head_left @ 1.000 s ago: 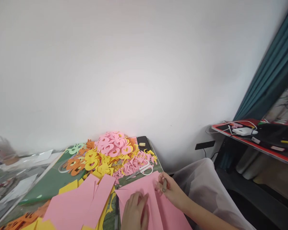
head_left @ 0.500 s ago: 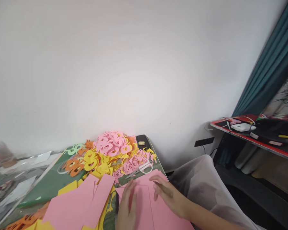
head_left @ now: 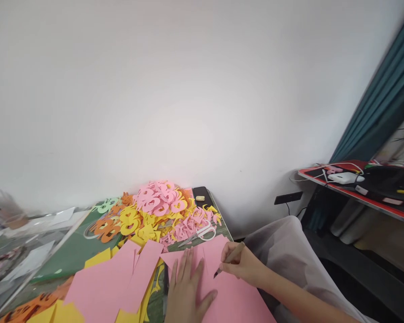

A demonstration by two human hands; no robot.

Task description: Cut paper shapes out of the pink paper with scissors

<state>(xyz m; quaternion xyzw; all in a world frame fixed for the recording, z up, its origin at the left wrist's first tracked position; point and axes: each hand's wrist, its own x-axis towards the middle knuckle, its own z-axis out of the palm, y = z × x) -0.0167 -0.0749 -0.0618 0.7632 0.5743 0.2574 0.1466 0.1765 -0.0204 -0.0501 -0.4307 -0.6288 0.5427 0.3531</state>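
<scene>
My left hand [head_left: 186,289] lies flat on a pink paper sheet [head_left: 237,298], its fingers spread and pressing down. My right hand [head_left: 242,264] grips a slim craft knife [head_left: 232,258], with the dark blade tip touching the same sheet. Thin cut lines show in the paper between my hands. Further pink sheets [head_left: 104,285] lie to the left over yellow paper [head_left: 99,258]. Beyond them are white-handled scissors [head_left: 207,232] and a heap of pink [head_left: 158,199] and yellow [head_left: 131,222] cut-outs.
A green cutting mat [head_left: 70,253] holds orange cut-outs [head_left: 104,231] and the paper heap. A black phone [head_left: 201,195] lies beyond it against a white wall. My knee, under translucent grey cloth [head_left: 286,251], is to the right. A red-edged shelf [head_left: 357,188] carries cables and a white device [head_left: 345,178].
My right hand has gone from flat on the sheet to gripping the knife, with its tip down on the paper. My left hand has spread its fingers and shifted slightly.
</scene>
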